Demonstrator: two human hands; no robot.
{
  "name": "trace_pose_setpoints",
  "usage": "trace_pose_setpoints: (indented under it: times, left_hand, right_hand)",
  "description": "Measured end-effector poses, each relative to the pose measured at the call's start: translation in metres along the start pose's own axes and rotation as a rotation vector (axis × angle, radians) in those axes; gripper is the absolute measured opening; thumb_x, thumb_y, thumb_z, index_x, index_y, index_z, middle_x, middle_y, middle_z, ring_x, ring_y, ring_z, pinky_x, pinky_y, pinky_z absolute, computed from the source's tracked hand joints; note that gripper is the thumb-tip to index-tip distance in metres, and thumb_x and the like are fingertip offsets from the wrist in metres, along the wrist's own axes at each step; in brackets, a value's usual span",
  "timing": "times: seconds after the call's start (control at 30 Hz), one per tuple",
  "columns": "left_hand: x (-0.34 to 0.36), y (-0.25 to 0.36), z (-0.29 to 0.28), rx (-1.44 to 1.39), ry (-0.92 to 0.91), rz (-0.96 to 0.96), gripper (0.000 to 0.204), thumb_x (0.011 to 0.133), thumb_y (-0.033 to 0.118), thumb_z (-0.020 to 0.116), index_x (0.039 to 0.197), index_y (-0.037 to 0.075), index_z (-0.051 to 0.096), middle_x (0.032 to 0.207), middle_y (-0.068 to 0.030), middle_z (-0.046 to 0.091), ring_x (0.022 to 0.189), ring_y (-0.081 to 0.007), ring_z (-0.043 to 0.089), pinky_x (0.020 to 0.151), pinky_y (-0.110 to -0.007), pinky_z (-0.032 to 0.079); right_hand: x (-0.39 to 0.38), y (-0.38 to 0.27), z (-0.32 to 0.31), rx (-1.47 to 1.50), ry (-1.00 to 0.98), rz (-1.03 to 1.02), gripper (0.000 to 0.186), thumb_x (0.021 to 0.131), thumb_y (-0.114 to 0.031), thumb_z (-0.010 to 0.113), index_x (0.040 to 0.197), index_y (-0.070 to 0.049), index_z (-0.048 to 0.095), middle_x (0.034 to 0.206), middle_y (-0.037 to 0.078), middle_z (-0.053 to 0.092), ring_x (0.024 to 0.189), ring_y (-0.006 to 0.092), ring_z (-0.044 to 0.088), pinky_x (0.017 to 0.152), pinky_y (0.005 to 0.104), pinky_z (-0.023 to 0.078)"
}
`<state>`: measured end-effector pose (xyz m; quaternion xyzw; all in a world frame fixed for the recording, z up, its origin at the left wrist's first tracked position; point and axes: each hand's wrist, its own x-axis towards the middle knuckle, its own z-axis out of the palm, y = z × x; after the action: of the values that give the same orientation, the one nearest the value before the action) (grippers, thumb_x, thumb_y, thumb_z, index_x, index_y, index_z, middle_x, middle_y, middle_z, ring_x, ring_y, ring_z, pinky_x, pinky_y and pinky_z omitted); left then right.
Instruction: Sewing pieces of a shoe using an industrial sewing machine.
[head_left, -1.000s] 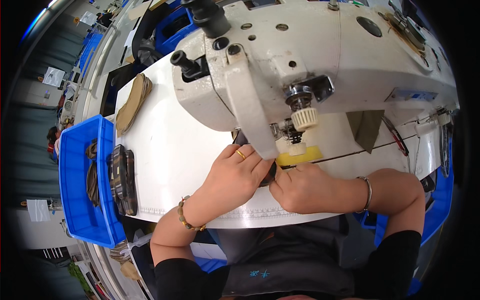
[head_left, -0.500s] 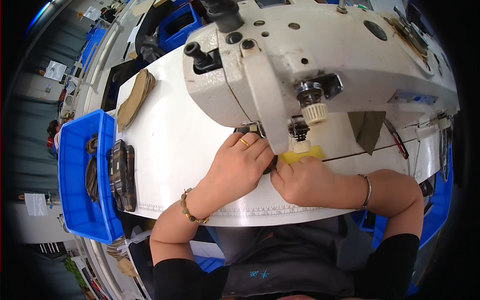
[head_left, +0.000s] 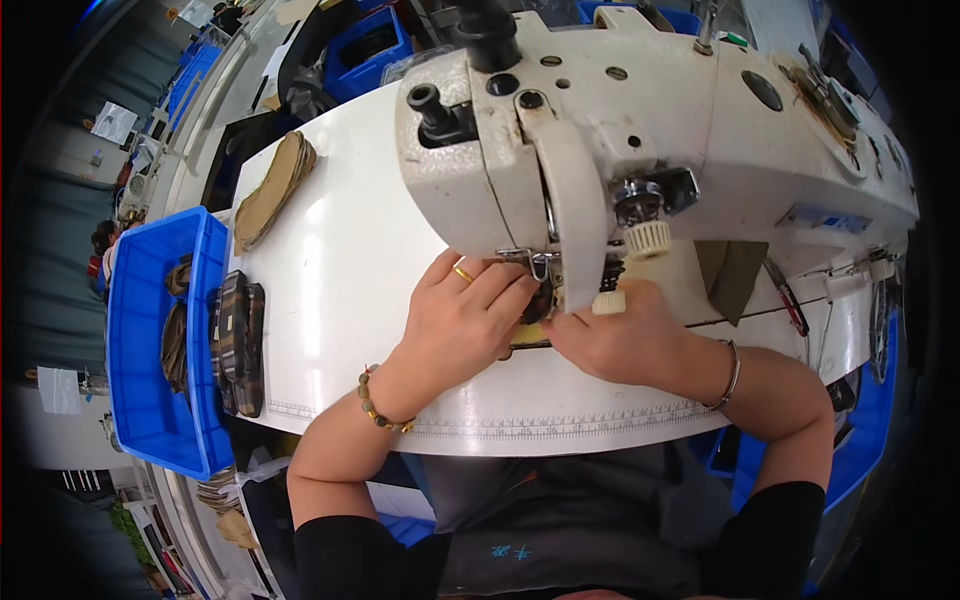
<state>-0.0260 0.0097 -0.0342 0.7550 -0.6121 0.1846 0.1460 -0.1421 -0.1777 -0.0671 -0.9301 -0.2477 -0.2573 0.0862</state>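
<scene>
A white sewing machine (head_left: pixel 640 120) reaches over the white table from the right. Under its presser foot, a small dark fabric piece (head_left: pixel 538 303) shows only in part between my hands. My left hand (head_left: pixel 465 312) wears a gold ring; its fingers are bent and closed on the left side of that piece, close by the needle. From the right, my right hand (head_left: pixel 620 335) pinches the near edge of the piece, its fingertips partly behind the machine's white lever. A bit of yellow (head_left: pixel 530 334) shows beneath the work, between the two hands.
Left of the table stands a blue bin (head_left: pixel 165 350) with dark fabric pieces inside. Stacked plaid pieces (head_left: pixel 238 343) lie next to it, with tan cut pieces (head_left: pixel 275 190) farther back. To the right lie an olive fabric piece (head_left: pixel 732 280) and red-and-black snips (head_left: pixel 787 298).
The view has shifted, moving the machine rightward in the picture. My hands are a little farther apart, and my right hand has moved up behind the tension knob. More yellow shows between the hands.
</scene>
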Motion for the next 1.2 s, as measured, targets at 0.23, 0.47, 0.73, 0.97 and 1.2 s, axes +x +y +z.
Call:
trace_pose_setpoints:
  times: [0.23, 0.47, 0.73, 0.97, 1.2]
  left_hand:
    - [0.004, -0.002, 0.005, -0.050, 0.113, 0.025, 0.022, 0.063, 0.010, 0.073, 0.085, 0.008, 0.069, 0.089, -0.0019, 0.068, 0.087, -0.0184, 0.065, 0.086, -0.036, 0.051]
    - [0.004, 0.002, 0.011, -0.083, 0.127, -0.123, 0.022, 0.059, 0.008, 0.071, 0.081, 0.010, 0.068, 0.083, -0.0009, 0.067, 0.074, -0.0189, 0.063, 0.088, -0.037, 0.052]
    - [0.008, -0.014, 0.012, -0.074, 0.313, 0.011, 0.020, 0.063, 0.007, 0.072, 0.082, 0.013, 0.069, 0.085, 0.0015, 0.069, 0.077, -0.0168, 0.067, 0.088, -0.037, 0.053]
    - [0.009, -0.017, 0.013, -0.002, 0.435, 0.232, 0.018, 0.069, 0.016, 0.075, 0.085, 0.011, 0.070, 0.084, 0.0028, 0.067, 0.079, -0.0122, 0.067, 0.084, -0.034, 0.055]
    - [0.012, -0.018, 0.014, -0.019, 0.402, 0.246, 0.021, 0.068, 0.012, 0.072, 0.088, 0.007, 0.070, 0.081, 0.0007, 0.065, 0.072, -0.0132, 0.063, 0.080, -0.030, 0.057]
  right_hand:
    - [0.007, 0.012, 0.007, 0.151, 0.137, 0.201, 0.008, 0.079, -0.016, 0.067, 0.081, -0.010, 0.061, 0.063, 0.004, 0.061, 0.052, 0.0253, 0.062, 0.046, 0.0382, 0.048]
    - [0.002, 0.012, 0.014, -0.008, 0.047, 0.114, 0.006, 0.079, -0.011, 0.063, 0.082, -0.007, 0.060, 0.061, 0.006, 0.058, 0.052, 0.0256, 0.061, 0.046, 0.0391, 0.047]
    - [0.003, 0.013, 0.016, -0.028, 0.133, 0.138, 0.007, 0.075, -0.010, 0.067, 0.078, -0.008, 0.062, 0.056, 0.003, 0.056, 0.047, 0.0236, 0.059, 0.043, 0.0374, 0.047]
    - [0.008, 0.013, 0.003, 0.028, 0.217, 0.111, 0.009, 0.073, -0.006, 0.071, 0.079, -0.009, 0.064, 0.058, 0.002, 0.057, 0.047, 0.0226, 0.059, 0.041, 0.0344, 0.045]
    - [0.008, 0.013, 0.005, -0.078, 0.199, 0.086, 0.009, 0.074, -0.004, 0.071, 0.079, -0.008, 0.064, 0.060, 0.003, 0.058, 0.048, 0.0226, 0.059, 0.041, 0.0349, 0.045]
